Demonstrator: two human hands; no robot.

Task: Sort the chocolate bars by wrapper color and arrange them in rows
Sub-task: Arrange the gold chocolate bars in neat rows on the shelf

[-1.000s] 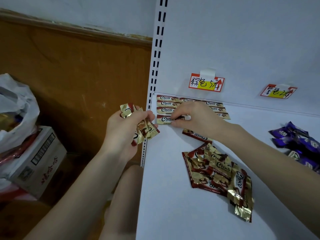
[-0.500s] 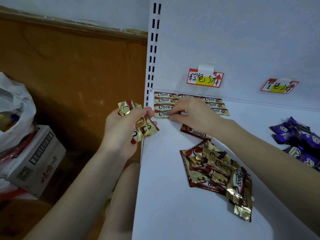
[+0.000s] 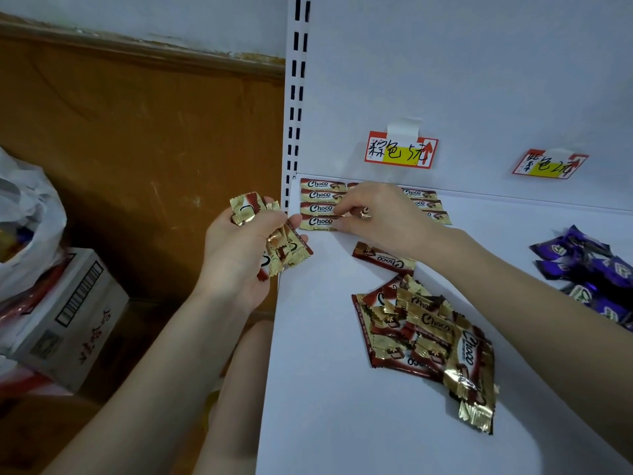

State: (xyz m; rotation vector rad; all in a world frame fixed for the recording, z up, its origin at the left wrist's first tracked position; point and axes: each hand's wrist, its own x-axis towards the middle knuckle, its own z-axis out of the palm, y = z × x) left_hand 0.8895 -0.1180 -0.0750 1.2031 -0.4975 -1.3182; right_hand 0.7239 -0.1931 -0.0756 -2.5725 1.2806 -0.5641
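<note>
Gold-and-brown Choco bars lie in neat rows [image 3: 320,208] at the back left corner of the white shelf [image 3: 335,423]. My right hand [image 3: 380,214] rests on these rows, fingertips pinching a bar at the front of them. My left hand [image 3: 239,248] grips a small bundle of gold bars [image 3: 281,248] just off the shelf's left edge. One loose bar [image 3: 385,258] lies upside down near my right wrist. A loose pile of gold bars [image 3: 431,341] sits mid-shelf. Purple-wrapped bars [image 3: 589,272] are heaped at the right edge.
Two handwritten price tags [image 3: 400,150] [image 3: 549,164] are taped to the shelf's back panel. A slotted upright [image 3: 296,97] marks the shelf's left side. On the floor to the left stand a cardboard box [image 3: 68,317] and a white plastic bag [image 3: 24,214].
My right hand has stayed on the rows, its fingers shifting slightly over the front bar. My left hand still holds its bundle. The view has shifted a little.
</note>
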